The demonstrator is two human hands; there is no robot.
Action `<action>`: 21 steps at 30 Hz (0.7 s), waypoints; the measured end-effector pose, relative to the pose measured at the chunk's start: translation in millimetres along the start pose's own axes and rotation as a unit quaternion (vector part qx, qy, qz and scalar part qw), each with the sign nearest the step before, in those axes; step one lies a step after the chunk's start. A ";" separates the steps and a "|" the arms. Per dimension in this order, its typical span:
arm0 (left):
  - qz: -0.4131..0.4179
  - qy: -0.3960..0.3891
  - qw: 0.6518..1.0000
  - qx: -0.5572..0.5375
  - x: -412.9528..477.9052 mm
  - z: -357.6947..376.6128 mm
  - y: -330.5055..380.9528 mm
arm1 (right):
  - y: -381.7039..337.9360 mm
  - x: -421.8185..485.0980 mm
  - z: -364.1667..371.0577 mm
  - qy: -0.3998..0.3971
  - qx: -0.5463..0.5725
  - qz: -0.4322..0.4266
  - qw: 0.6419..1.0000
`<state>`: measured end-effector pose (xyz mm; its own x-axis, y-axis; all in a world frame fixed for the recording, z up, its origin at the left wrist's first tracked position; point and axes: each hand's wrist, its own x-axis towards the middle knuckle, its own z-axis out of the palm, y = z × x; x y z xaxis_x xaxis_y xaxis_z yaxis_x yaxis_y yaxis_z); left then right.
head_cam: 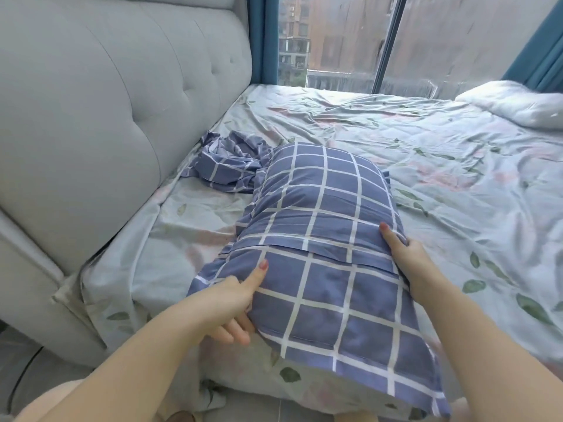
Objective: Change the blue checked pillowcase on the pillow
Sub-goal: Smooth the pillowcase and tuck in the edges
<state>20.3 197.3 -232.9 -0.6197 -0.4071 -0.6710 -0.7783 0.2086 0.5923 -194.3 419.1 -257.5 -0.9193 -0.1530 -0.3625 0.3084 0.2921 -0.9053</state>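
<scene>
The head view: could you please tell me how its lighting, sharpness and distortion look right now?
In the head view, soft daylight comes from the window, so shadows are faint; the buildings through its glass look hazy and streaked; the checked pillow, left hand and right hand are fairly sharp; the wide lens bows the headboard.

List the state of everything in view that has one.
cased pillow, lies on the bed sheet, flap overlapped across its middle.
loose pillowcase, crumpled by the headboard.
left hand, grips the pillow's left edge.
right hand, grips the pillow's right edge.
bed sheet, wrinkled.
curtains, drawn aside.
</scene>
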 end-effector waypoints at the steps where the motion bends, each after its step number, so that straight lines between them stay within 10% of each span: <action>1: 0.008 0.016 0.999 -0.034 4.2 1.7 1.3 | -3.8 -1.8 4.2 -0.001 0.023 0.010 1.000; 8: 0.184 0.156 0.931 -0.274 -2.6 24.7 16.9 | -21.4 -22.1 27.1 -0.034 0.185 -0.023 0.982; 15: 0.396 0.280 0.846 -0.222 -5.9 -17.8 19.8 | -31.9 -92.5 48.4 -0.091 0.379 -0.148 0.909; 21: 0.163 0.230 0.930 -0.237 39.0 -62.7 12.4 | -15.3 -97.6 46.8 -0.115 0.314 0.133 0.933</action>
<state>-7.2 128.3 -223.8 -0.6208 -0.7512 -0.2244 -0.3580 0.0169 0.9336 -97.8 385.4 -218.6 -0.7352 -0.3727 -0.5662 0.6672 -0.2501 -0.7017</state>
